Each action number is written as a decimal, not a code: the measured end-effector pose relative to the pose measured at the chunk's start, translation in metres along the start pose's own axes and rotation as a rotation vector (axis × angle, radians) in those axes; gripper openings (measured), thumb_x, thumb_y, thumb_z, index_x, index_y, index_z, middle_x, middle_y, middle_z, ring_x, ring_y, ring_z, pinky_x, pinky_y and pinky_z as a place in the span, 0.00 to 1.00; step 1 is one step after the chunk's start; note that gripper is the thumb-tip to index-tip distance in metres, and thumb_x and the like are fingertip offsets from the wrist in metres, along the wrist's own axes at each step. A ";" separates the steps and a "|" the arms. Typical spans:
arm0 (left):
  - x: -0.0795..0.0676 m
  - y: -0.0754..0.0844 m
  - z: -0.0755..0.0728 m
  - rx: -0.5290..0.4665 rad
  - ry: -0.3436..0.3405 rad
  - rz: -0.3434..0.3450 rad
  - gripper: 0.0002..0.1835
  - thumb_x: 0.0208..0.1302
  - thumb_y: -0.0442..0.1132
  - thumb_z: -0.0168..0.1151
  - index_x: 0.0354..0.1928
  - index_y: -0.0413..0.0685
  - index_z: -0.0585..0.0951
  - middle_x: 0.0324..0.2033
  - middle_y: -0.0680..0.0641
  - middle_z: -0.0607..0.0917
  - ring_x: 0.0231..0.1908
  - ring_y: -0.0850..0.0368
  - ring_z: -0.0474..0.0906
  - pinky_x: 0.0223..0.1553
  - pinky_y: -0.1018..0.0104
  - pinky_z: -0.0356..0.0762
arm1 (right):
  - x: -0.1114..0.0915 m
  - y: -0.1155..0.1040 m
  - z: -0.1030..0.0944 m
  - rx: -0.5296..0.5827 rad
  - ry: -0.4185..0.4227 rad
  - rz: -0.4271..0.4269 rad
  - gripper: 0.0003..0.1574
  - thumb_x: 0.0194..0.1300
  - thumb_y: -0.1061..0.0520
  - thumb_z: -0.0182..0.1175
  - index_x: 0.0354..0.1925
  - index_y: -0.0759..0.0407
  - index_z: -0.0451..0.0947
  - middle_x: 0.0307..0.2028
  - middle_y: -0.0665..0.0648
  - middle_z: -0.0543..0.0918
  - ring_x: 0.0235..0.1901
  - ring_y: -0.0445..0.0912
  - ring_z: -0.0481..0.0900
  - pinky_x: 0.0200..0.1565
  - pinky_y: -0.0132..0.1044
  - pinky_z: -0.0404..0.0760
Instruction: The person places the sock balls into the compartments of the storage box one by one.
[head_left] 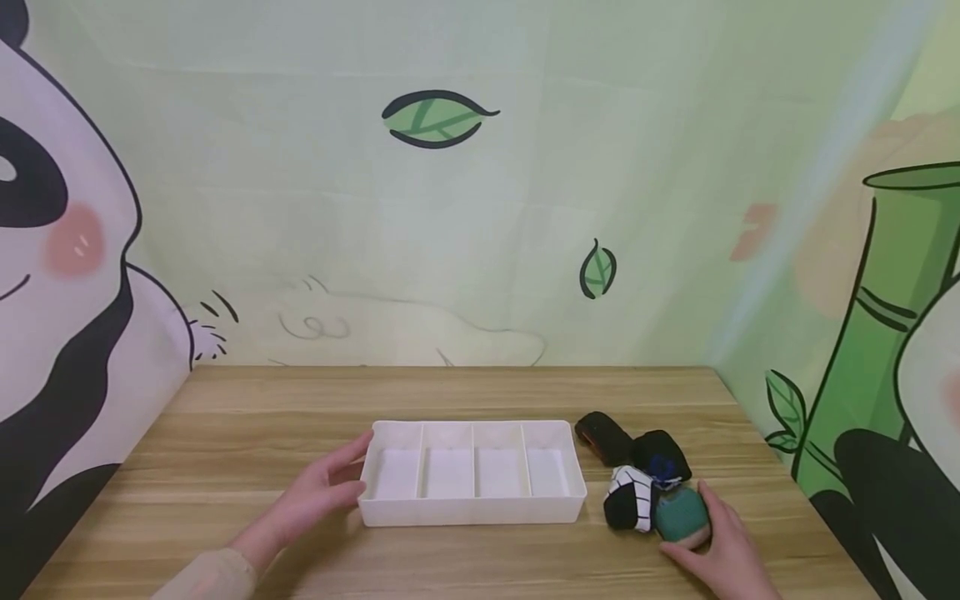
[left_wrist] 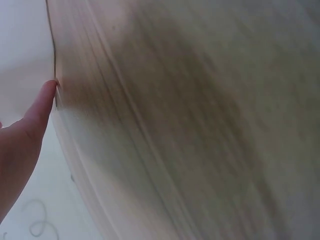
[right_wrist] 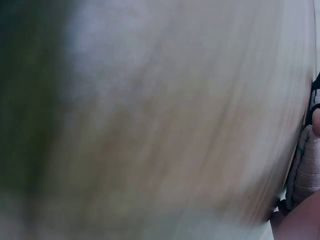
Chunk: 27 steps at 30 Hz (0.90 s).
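A white tray [head_left: 472, 511] with several compartments in a row sits on the table. At its left end my left hand [head_left: 318, 492] touches the wall with outstretched fingers and thumb; the left wrist view shows a fingertip [left_wrist: 49, 86] against the white side. To the right of the tray lie bundled socks in a cluster. My right hand [head_left: 727, 546] holds a green sock [head_left: 681, 515] between thumb and fingers. Touching it is a black-and-white checked sock [head_left: 632, 497]. Behind them are a black sock with blue marks [head_left: 662, 456] and another dark sock [head_left: 604, 437].
The wood-grain table [head_left: 285, 400] ends at a printed cloth backdrop [head_left: 525, 208] with pandas, leaves and bamboo. A pale sleeve [head_left: 213, 575] covers the left forearm. Most of the right wrist view is blurred table.
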<state>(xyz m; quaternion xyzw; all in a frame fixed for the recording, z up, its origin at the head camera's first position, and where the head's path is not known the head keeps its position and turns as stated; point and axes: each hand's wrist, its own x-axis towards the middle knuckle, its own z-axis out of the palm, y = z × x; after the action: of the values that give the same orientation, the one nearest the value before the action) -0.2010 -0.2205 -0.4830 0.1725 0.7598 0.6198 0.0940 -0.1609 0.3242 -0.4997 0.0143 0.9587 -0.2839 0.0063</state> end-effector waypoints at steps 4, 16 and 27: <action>0.001 -0.001 0.000 0.006 0.003 -0.003 0.39 0.67 0.30 0.58 0.76 0.37 0.53 0.72 0.27 0.55 0.66 0.27 0.61 0.51 0.66 0.76 | 0.000 0.002 -0.001 -0.021 0.021 -0.010 0.71 0.50 0.41 0.77 0.70 0.79 0.48 0.62 0.84 0.62 0.60 0.74 0.64 0.58 0.67 0.67; 0.001 -0.002 -0.001 0.013 0.010 0.003 0.38 0.67 0.29 0.57 0.76 0.36 0.53 0.72 0.28 0.55 0.65 0.28 0.61 0.50 0.69 0.76 | 0.002 0.002 -0.003 -0.064 0.046 -0.077 0.61 0.49 0.51 0.78 0.67 0.79 0.56 0.58 0.82 0.68 0.55 0.72 0.70 0.54 0.64 0.72; -0.001 0.001 -0.001 0.022 0.013 -0.002 0.39 0.67 0.31 0.58 0.76 0.39 0.53 0.72 0.28 0.54 0.65 0.28 0.64 0.51 0.65 0.77 | 0.003 0.002 -0.011 -0.061 0.078 -0.154 0.56 0.45 0.58 0.78 0.64 0.79 0.60 0.53 0.79 0.72 0.50 0.68 0.75 0.48 0.59 0.78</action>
<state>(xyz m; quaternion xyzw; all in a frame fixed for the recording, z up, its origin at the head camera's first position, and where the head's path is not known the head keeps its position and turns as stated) -0.2004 -0.2217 -0.4819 0.1688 0.7673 0.6124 0.0879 -0.1642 0.3313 -0.4917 -0.0488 0.9647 -0.2534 -0.0524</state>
